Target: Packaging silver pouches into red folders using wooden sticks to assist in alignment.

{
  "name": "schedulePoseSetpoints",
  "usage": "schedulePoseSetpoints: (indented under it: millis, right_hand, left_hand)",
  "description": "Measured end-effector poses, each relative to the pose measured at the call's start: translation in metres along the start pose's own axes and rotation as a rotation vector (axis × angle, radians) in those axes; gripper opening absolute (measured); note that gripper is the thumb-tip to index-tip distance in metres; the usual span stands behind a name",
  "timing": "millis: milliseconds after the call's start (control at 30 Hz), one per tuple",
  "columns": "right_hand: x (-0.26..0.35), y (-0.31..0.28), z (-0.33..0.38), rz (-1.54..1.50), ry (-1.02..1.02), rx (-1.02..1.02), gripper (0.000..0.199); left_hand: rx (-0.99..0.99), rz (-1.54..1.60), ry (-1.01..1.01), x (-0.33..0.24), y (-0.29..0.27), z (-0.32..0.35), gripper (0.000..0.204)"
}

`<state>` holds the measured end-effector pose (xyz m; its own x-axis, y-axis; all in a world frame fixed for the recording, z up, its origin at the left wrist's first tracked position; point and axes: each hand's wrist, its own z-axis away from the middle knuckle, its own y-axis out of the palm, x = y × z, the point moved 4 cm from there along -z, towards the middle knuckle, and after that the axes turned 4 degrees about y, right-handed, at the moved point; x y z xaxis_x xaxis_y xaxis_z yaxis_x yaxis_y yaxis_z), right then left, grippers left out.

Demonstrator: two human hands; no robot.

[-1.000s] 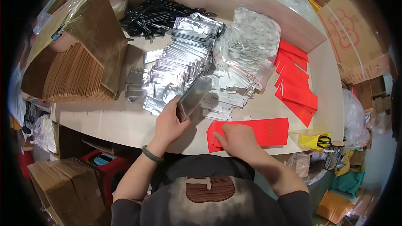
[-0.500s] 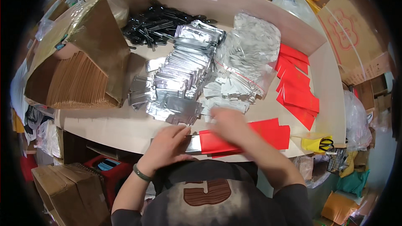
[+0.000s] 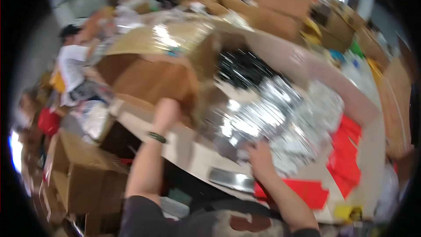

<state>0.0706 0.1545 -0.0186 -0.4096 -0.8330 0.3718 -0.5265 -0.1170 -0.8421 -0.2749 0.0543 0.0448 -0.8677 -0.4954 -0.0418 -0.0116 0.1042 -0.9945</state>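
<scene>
My left hand point(image 3: 167, 110) reaches into the mouth of the cardboard box point(image 3: 205, 72), over the brown cardboard pieces point(image 3: 147, 81) stacked inside it; its fingers are lost in blur. At the near edge of the heap of silver foil packets point(image 3: 267, 116), my right hand point(image 3: 261, 160) touches or hovers just above them, its fingertips smeared by motion. A single silver packet point(image 3: 232, 180) lies at the table's front edge. Beside it, partly under my right forearm, is a red envelope point(image 3: 307, 193).
Black utensils point(image 3: 245, 68) are heaped behind the foil. A clear bag of white packets point(image 3: 322, 105) stands right of it, then more red envelopes point(image 3: 346, 158). A yellow item point(image 3: 348, 213) sits at the right front. Another person point(image 3: 72, 68) stands at the far left.
The view has swung left. My left hand has left the silver packet and red envelope for the box. My right hand has moved off the red envelope to the foil heap.
</scene>
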Motion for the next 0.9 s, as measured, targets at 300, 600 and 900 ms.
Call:
schedulePoseSetpoints:
  millis: [300, 600, 900]
  right_hand:
    - [0.008, -0.016, 0.007, -0.203, 0.208, 0.241, 0.016]
    - [0.013, -0.020, 0.002, 0.215, -0.288, -0.041, 0.019]
    - [0.053, -0.021, 0.024, -0.338, 0.085, 0.373, 0.017]
  left_hand:
    - [-0.115, 0.099, -0.153, -0.011, -0.011, 0.020, 0.017]
    - [-0.516, 1.318, -0.451, -0.049, 0.049, 0.139, 0.016]
    - [-0.120, 1.279, -0.313, -0.079, 0.063, 0.207, 0.012]
